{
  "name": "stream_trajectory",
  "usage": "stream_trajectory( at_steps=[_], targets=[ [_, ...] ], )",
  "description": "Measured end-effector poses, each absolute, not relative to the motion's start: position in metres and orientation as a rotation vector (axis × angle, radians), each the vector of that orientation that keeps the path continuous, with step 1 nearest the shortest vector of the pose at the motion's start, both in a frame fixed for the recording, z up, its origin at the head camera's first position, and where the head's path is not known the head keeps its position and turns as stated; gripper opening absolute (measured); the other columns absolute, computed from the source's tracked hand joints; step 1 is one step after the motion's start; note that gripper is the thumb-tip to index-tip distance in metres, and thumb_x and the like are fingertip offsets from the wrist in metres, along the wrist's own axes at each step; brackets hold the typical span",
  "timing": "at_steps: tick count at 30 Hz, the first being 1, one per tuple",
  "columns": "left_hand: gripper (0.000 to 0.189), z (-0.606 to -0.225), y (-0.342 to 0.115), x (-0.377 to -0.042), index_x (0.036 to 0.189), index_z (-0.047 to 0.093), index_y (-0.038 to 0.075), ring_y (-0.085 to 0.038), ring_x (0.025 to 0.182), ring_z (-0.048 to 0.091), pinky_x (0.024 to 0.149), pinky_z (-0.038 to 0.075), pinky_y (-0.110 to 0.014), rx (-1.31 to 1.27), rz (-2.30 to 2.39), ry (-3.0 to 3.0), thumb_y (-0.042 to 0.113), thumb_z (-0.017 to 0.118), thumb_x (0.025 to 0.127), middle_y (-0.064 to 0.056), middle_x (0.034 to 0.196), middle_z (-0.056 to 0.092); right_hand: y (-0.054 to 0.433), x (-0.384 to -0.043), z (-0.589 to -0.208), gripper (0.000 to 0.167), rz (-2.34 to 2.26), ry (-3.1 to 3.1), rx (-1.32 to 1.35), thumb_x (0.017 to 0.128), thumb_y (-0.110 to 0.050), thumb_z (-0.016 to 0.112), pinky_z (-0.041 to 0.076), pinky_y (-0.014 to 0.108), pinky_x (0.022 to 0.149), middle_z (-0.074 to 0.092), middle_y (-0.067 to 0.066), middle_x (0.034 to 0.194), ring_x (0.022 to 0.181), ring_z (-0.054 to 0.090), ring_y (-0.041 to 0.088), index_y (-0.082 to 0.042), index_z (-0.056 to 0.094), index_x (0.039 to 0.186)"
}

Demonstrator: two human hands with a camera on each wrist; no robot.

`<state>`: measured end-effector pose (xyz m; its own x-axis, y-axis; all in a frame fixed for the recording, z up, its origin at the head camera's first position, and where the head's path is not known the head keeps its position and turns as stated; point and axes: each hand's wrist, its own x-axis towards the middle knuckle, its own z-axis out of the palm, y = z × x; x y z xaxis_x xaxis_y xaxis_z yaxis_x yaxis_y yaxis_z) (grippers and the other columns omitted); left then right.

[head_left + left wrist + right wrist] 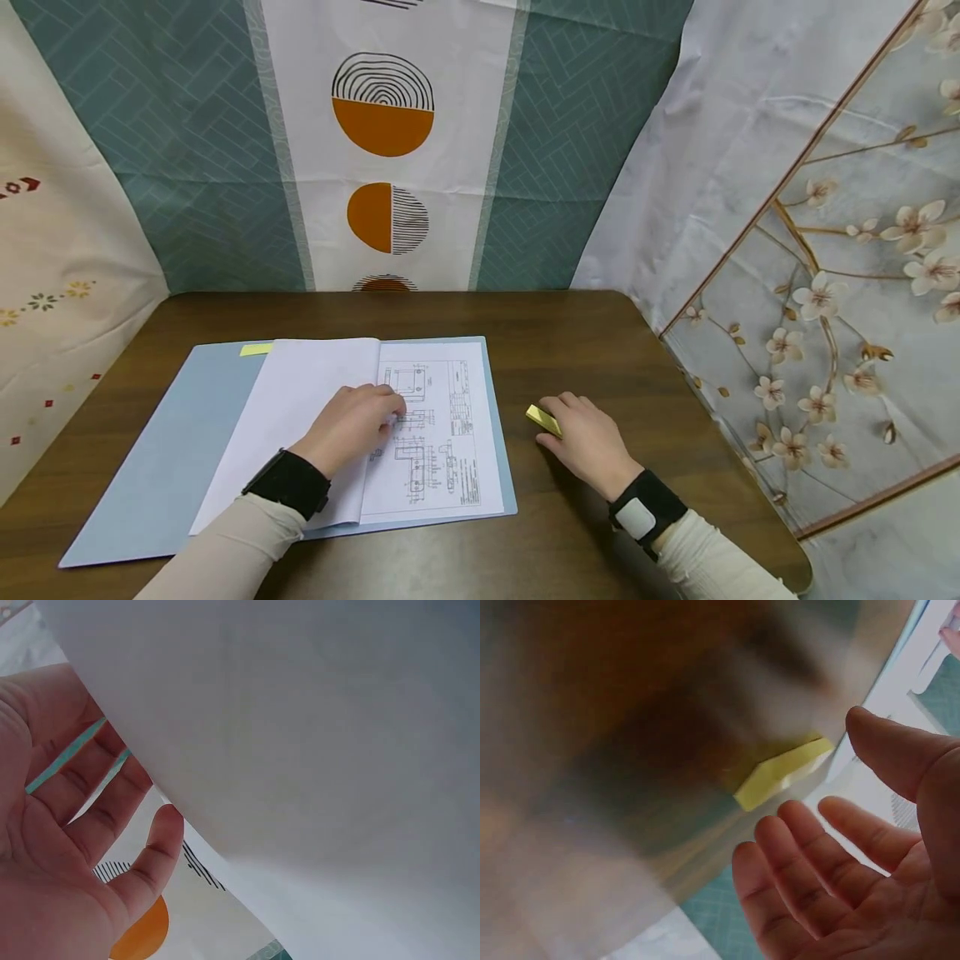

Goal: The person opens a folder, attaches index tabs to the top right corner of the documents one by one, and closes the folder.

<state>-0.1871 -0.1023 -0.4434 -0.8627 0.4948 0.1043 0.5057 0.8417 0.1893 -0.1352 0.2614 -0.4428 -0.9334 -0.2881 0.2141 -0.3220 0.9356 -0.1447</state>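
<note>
A blue folder (150,458) lies spread on the table with white sheets in it. Its left sheet (300,417) is blank, and the right sheet (472,475) carries printed technical drawings. My left hand (348,425) rests over the fold between them. In the left wrist view its relaxed fingers (97,817) lie along a sheet's edge, some tips hidden by the paper (315,750). A small yellow sticky-note pad (543,421) lies right of the folder. My right hand (588,437) is beside it, fingers loosely bent and thumb apart, with the pad (784,776) beyond the fingertips.
A yellow strip (257,349) sits at the top of the folder's left cover, by the blank sheet. The brown wooden table (540,325) has rounded corners. Patterned cloths (585,125) hang behind it and on both sides.
</note>
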Motion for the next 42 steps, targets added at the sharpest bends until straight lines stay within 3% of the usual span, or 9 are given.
stream_trajectory(
  at_steps=[8, 19, 24, 31, 42],
  targets=[
    [0.029, -0.444, -0.100, -0.186, 0.114, 0.083, 0.018, -0.030, 0.109, 0.069, 0.104, 0.053, -0.058, -0.781, -0.315, -3.007, 0.010, 0.094, 0.088, -0.007, 0.121, 0.077, 0.267, -0.136, -0.450, 0.045, 0.220, -2.918, 0.418, 0.087, -0.021, 0.097, 0.063, 0.046, 0.076, 0.075, 0.012, 0.109, 0.090, 0.072, 0.027, -0.002, 0.076, 0.122],
    [0.033, -0.444, -0.094, -0.184, 0.117, 0.083, 0.018, -0.030, 0.105, 0.068, 0.103, 0.053, -0.060, -0.801, -0.192, -2.994, 0.013, 0.095, 0.087, -0.009, 0.119, 0.076, 0.268, -0.144, -0.453, 0.022, 0.239, -2.975, 0.347, 0.089, -0.014, 0.095, 0.061, 0.042, 0.073, 0.070, 0.005, 0.092, 0.075, 0.062, 0.017, -0.006, 0.080, 0.103],
    [0.034, -0.447, -0.093, -0.184, 0.119, 0.083, 0.018, -0.031, 0.107, 0.071, 0.105, 0.053, -0.059, -0.803, -0.178, -2.942, 0.014, 0.095, 0.087, -0.009, 0.120, 0.077, 0.267, -0.146, -0.452, 0.021, 0.258, -2.980, 0.339, 0.090, -0.011, 0.093, 0.060, 0.041, 0.073, 0.069, 0.006, 0.094, 0.074, 0.060, 0.017, -0.006, 0.079, 0.104],
    [0.031, -0.443, -0.088, -0.182, 0.118, 0.082, 0.014, -0.026, 0.104, 0.073, 0.097, 0.060, -0.046, -0.820, -0.420, -2.830, 0.008, 0.092, 0.090, -0.005, 0.116, 0.078, 0.249, -0.148, -0.441, 0.024, 0.395, -2.920, 0.350, 0.090, -0.010, 0.093, 0.062, 0.039, 0.075, 0.071, 0.008, 0.104, 0.075, 0.060, 0.016, -0.005, 0.079, 0.109],
    [0.055, -0.429, -0.083, -0.178, 0.139, 0.073, 0.017, -0.023, 0.109, 0.074, 0.094, 0.063, -0.045, -0.897, -0.651, -2.772, 0.018, 0.096, 0.089, -0.004, 0.133, 0.072, 0.196, -0.146, -0.408, 0.026, 0.569, -2.820, 0.575, 0.092, -0.015, 0.092, 0.057, 0.029, 0.074, 0.070, 0.000, 0.109, 0.084, 0.062, 0.014, -0.011, 0.080, 0.115]
  ],
)
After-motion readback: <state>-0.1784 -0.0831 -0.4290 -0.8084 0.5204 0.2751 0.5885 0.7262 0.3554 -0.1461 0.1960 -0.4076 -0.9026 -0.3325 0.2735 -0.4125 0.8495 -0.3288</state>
